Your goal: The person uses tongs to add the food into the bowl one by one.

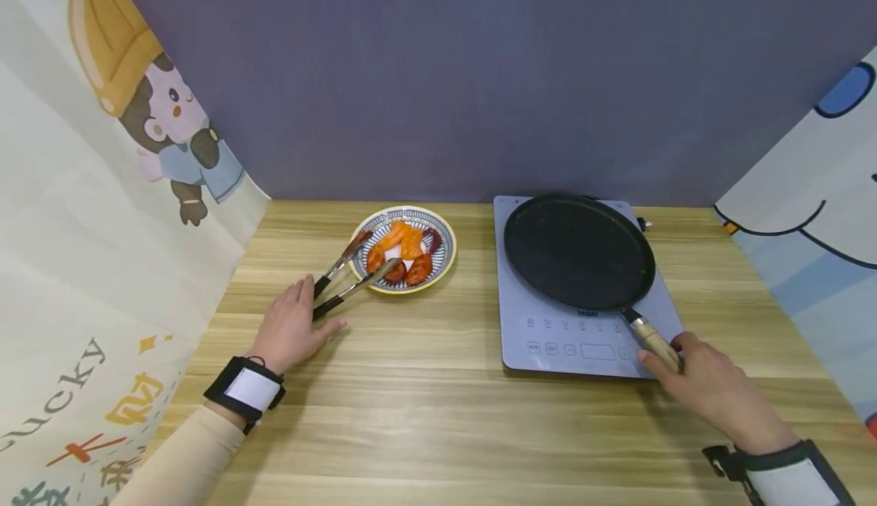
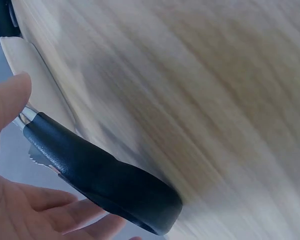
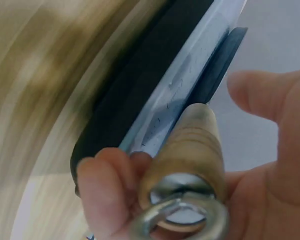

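Observation:
Tongs (image 1: 356, 287) with black handles lean on a patterned plate (image 1: 448, 259), their tips over orange slices (image 1: 412, 244) and reddish scored pieces (image 1: 419, 268). My left hand (image 1: 291, 327) is at the tongs' handles; in the left wrist view its thumb stands apart from the black handle (image 2: 102, 167), and its fingers lie loosely beside it. A flat black frying pan (image 1: 578, 251) sits on a pale induction cooker (image 1: 521, 316). Around the end of its wooden handle (image 1: 656, 345) is my right hand (image 1: 719, 392), thumb raised off the wood, fingers lying beneath and beside it.
The wooden table (image 1: 438, 415) ends at a dark blue-grey panel (image 1: 438, 80) behind the plate and cooker. Printed cloths hang at the left (image 1: 89, 247) and right (image 1: 815, 209). A small black plug-like part (image 1: 642, 224) shows beside the cooker.

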Available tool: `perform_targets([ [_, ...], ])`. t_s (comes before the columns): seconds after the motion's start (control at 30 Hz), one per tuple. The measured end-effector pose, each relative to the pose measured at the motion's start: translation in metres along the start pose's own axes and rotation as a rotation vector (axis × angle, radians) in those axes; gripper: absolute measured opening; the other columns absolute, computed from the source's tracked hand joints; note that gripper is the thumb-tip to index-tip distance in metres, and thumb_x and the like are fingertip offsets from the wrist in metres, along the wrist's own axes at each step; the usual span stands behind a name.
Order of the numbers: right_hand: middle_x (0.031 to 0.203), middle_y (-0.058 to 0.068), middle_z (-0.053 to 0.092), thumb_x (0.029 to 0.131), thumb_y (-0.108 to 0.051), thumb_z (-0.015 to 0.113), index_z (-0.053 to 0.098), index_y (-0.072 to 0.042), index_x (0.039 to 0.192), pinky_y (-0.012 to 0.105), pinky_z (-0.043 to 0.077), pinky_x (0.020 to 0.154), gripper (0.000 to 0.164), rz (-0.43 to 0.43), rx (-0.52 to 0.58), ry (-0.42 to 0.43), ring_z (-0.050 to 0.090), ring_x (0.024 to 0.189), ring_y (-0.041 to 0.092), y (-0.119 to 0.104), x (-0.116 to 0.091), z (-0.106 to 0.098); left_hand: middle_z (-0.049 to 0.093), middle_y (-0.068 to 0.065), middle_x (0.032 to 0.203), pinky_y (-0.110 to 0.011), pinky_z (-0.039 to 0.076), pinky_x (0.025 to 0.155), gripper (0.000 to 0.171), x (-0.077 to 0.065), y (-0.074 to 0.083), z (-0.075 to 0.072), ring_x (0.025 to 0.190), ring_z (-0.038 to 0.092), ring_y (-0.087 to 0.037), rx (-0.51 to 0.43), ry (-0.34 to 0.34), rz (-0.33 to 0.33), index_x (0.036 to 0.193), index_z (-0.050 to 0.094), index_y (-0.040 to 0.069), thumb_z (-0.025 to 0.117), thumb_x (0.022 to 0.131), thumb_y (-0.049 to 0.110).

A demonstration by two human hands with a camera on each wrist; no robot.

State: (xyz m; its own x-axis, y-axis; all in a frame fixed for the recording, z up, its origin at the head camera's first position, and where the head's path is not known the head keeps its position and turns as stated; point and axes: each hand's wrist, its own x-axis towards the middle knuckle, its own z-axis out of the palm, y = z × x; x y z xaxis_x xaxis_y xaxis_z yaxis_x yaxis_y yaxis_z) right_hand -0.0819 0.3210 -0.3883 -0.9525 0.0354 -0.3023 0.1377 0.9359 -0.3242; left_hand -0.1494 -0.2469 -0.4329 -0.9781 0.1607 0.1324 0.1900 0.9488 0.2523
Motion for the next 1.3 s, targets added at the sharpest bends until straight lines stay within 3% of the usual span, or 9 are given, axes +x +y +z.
perform_targets([
  [0.17, 0.072, 0.007, 0.049, 0.091, -0.065, 0.042, 0.045, 0.008, 0.106, 0.033, 0.033, 0.049, 0.075, 0.014, 0.014, 0.005, 0.047, 0.062, 0.022, -0.001, -0.004, 0.003, 0.049, -0.041, 0.120, -0.061, 0.037, 0.093, 0.095, 0.001, -0.001, 0.001, 0.109, 0.050, -0.054, 0.016, 0.004, 0.011, 0.135, 0.032, -0.020, 0.074, 0.080, 0.045],
  [0.4, 0.073, 0.009, 0.049, 0.097, -0.031, 0.047, 0.042, 0.013, 0.113, 0.033, 0.034, 0.047, 0.047, 0.016, 0.046, 0.056, 0.046, 0.057, 0.021, -0.001, -0.006, 0.009, 0.053, -0.040, 0.115, -0.060, 0.039, 0.089, 0.090, 0.001, -0.004, 0.003, 0.103, 0.054, -0.053, 0.032, 0.024, 0.019, 0.133, 0.036, -0.019, 0.075, 0.080, 0.043],
  [0.5, 0.072, 0.009, 0.049, 0.097, -0.026, 0.047, 0.041, 0.013, 0.114, 0.033, 0.034, 0.046, 0.043, 0.025, 0.062, 0.074, 0.045, 0.056, 0.020, -0.002, -0.006, 0.012, 0.054, -0.039, 0.112, -0.060, 0.040, 0.087, 0.089, 0.001, -0.004, 0.003, 0.100, 0.055, -0.053, 0.035, 0.038, 0.017, 0.132, 0.038, -0.018, 0.076, 0.079, 0.042],
  [0.63, 0.072, 0.009, 0.048, 0.098, -0.027, 0.047, 0.042, 0.013, 0.114, 0.033, 0.034, 0.046, 0.043, 0.034, 0.074, 0.091, 0.046, 0.056, 0.021, -0.002, -0.006, 0.015, 0.055, -0.039, 0.110, -0.059, 0.042, 0.085, 0.088, 0.001, -0.003, 0.003, 0.098, 0.056, -0.052, 0.022, 0.045, 0.016, 0.131, 0.039, -0.019, 0.078, 0.078, 0.039],
  [0.87, 0.071, 0.007, 0.049, 0.098, -0.045, 0.045, 0.049, 0.010, 0.108, 0.032, 0.034, 0.048, 0.056, 0.029, 0.069, 0.155, 0.046, 0.059, 0.021, -0.001, -0.005, 0.017, 0.054, -0.039, 0.109, -0.058, 0.043, 0.082, 0.088, 0.004, -0.003, 0.002, 0.097, 0.055, -0.052, -0.005, 0.046, 0.009, 0.131, 0.037, -0.020, 0.079, 0.078, 0.037],
  [1.1, 0.073, 0.009, 0.051, 0.097, -0.030, 0.053, 0.051, 0.011, 0.106, 0.032, 0.034, 0.049, 0.042, -0.001, 0.066, 0.241, 0.047, 0.061, 0.022, -0.003, -0.001, 0.022, 0.056, -0.035, 0.103, -0.056, 0.045, 0.077, 0.083, 0.004, -0.005, 0.002, 0.092, 0.057, -0.048, -0.046, 0.042, -0.030, 0.130, 0.040, -0.019, 0.079, 0.079, 0.032],
  [1.3, 0.073, 0.009, 0.051, 0.097, -0.029, 0.052, 0.051, 0.011, 0.106, 0.032, 0.034, 0.048, 0.041, 0.001, 0.066, 0.245, 0.047, 0.060, 0.022, 0.000, -0.001, 0.025, 0.055, -0.035, 0.106, -0.057, 0.045, 0.077, 0.079, 0.005, -0.005, 0.004, 0.093, 0.056, -0.048, -0.064, 0.023, -0.048, 0.131, 0.040, -0.018, 0.077, 0.081, 0.031],
])
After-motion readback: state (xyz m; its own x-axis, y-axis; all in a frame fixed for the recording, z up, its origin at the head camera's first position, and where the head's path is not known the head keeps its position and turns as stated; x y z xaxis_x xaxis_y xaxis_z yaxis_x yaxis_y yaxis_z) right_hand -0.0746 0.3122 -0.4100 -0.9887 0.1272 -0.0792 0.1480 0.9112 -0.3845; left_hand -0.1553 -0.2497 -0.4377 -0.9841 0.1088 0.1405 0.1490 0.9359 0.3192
